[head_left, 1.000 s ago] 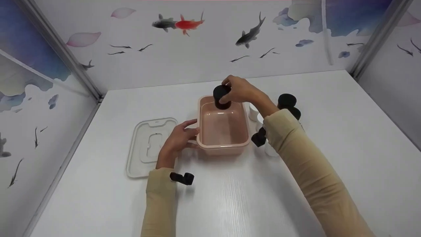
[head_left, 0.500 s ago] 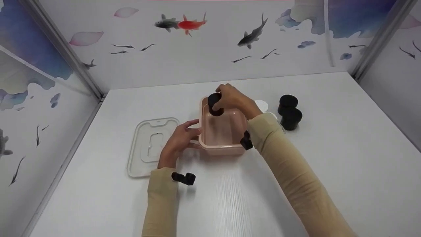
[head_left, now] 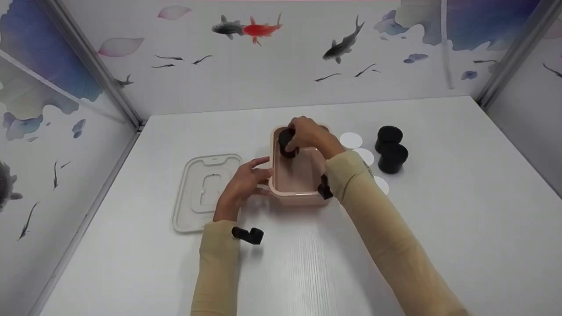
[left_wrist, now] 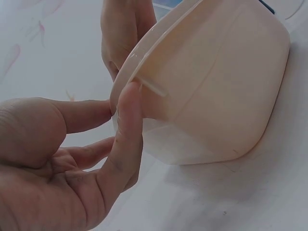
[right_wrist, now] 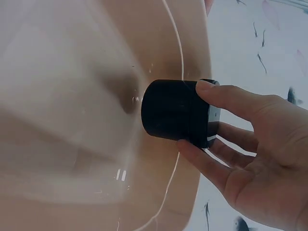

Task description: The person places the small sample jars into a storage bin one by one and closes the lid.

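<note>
My right hand grips a black lidded jar by its top end, with thumb and fingers round the lid. The jar is inside the pink plastic box, near its far left corner. In the right wrist view, the lower end of the black jar is close to the box's inner surface. My left hand steadies the box at its left side. In the left wrist view, thumb and fingers of the left hand pinch the box rim.
A translucent lid lies flat left of the box, partly behind my left wrist. Two black jars stand together at the right. Between them and the box are white round-topped containers, partly hidden by my right sleeve.
My right hand has brought the black jar left and down into the box. The white tops show more as the arm shifts left. My left hand keeps its hold on the rim.
</note>
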{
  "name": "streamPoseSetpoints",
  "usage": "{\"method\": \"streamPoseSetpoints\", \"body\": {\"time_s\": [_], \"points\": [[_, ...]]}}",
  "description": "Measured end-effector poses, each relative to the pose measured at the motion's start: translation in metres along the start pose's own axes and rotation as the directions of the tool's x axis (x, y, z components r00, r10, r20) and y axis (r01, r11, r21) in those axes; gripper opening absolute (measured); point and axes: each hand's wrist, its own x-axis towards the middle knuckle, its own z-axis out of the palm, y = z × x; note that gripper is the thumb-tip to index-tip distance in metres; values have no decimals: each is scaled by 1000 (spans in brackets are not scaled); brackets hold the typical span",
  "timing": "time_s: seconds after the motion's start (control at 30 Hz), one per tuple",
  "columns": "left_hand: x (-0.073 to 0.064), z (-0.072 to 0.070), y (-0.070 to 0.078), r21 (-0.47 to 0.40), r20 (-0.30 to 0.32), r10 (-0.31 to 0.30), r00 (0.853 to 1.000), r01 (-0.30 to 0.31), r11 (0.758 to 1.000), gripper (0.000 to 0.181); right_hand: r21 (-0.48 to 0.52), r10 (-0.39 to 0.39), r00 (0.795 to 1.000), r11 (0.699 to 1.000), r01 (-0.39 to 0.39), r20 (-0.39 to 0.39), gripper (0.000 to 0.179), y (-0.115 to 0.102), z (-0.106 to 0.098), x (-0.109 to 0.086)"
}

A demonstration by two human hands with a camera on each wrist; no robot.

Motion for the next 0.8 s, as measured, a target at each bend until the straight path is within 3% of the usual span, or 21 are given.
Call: {"method": "streamPoseSetpoints", "body": {"time_s": [0.37,0.8], "points": [[1,0,0,-8,4,-10,1000,10,1000,53,-5,21,998,1000,-21,59,57,-5,3,6],[-1,0,0,4,9,2,1000,-2,1000,54,13,72,987,997,-74,142,56,-10,5,6]]}}
